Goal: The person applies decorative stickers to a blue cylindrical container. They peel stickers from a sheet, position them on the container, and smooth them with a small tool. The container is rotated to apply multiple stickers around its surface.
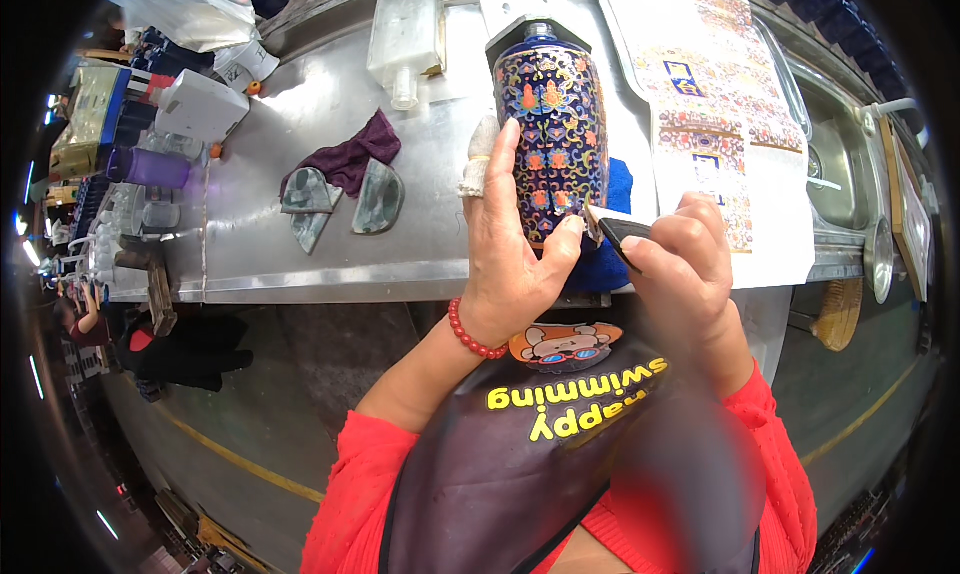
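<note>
A dark blue ceramic bottle (550, 124) with a colourful floral pattern lies with its neck pointing away, in a dark stand whose edges show around its shoulder. My left hand (505, 234) holds it along its left side, with the index finger stretched up it and the thumb at its lower end. A pale cloth-like wrap (479, 159) covers another finger. Pinched in my right hand (690, 259) is a small flat scraper (618, 236), black with a pale edge. Its tip meets the bottle's lower right side. A blue cloth (617, 209) lies beside and below the bottle.
Printed pattern sheets (700, 104) lie to the right, before a metal sink (840, 154). On the steel table (250, 264), left, are a purple cloth (360, 152), green marbled pieces (378, 196) and a clear rectangular bottle (408, 34). Several containers (150, 167) stand farther left.
</note>
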### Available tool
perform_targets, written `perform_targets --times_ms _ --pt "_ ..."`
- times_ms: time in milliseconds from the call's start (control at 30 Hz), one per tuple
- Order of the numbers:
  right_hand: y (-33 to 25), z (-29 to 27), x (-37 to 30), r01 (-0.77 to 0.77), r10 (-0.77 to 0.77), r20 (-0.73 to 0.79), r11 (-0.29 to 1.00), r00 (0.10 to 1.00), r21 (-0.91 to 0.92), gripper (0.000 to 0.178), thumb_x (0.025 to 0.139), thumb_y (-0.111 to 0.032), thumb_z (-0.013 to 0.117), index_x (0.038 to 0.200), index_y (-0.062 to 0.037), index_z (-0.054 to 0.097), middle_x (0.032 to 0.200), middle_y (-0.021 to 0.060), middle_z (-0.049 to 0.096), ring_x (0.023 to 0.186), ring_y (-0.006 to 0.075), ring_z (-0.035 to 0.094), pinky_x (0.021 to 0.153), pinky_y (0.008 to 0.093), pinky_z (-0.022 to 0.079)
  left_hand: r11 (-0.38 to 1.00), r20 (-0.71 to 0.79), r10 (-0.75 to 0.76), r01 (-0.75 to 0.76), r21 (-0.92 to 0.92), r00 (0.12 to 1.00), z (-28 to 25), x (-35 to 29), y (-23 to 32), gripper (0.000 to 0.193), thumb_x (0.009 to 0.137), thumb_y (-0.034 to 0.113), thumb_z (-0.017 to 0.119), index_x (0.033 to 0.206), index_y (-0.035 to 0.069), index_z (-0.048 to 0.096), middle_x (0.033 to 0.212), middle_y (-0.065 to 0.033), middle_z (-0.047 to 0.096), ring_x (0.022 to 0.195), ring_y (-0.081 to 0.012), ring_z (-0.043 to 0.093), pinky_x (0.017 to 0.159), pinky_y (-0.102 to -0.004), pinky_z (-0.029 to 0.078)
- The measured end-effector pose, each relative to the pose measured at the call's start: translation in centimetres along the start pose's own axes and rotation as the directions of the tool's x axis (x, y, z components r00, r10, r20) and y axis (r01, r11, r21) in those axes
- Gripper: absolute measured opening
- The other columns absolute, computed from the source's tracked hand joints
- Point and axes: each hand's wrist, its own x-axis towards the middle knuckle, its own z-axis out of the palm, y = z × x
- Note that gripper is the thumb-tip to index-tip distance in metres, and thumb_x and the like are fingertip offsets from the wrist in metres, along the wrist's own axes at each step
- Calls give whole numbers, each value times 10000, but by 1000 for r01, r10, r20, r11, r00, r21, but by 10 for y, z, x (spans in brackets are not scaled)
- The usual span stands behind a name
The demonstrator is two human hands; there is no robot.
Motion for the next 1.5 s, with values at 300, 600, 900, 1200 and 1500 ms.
perform_targets --times_ms 300,600,900,1200,1500 --pt "1 -3 3 9 -9 35 1000 999 -7 371 601 -58 751 969 -78 702 832 31 526 702 217 484 668 397 411 998 1 -22 22 -50 1000 1 0 0 854 882 32 656 1592 -72 194 1573 -204 337 1403 -246 423 1174 -381 357" --pt "-1 -5 7 3 -3 48 1000 999 -2 362 606 -59 745 966 -74 709 829 29 513 702 216 478 665 398 407 1000 -7 -4 4 7 1000 1 -1 1 856 881 44 665 1589 -74 200 1570 -209 343 1407 -253 423 1175 -383 356" --pt "-2 -8 -5 -325 323 43 927 945 189 314 801 44 788 1079 -27 660 833 71 575 687 198 519 632 337 437 999 -34 -44 43 -12 998 -1 -3 0 838 912 147 692 1585 -60 237 1569 -232 354 1427 -294 413 1190 -415 327" --pt "37 6 -41 -765 746 184 640 640 65 253 1047 -89 569 1270 29 590 1164 111 640 1066 175 609 954 311 475 533 -237 4 198 823 972 -109 -14 -50 558 821 300 796 1274 49 590 1120 -226 601 1084 -405 528 978 -505 433" --pt "36 13 -22 -406 510 240 834 826 -374 295 994 -69 595 1269 37 610 1320 241 609 1195 425 577 1031 449 460 481 -109 32 80 873 994 -143 -22 -84 355 928 243 703 1165 -15 645 819 -206 672 720 -363 663 640 -438 531"
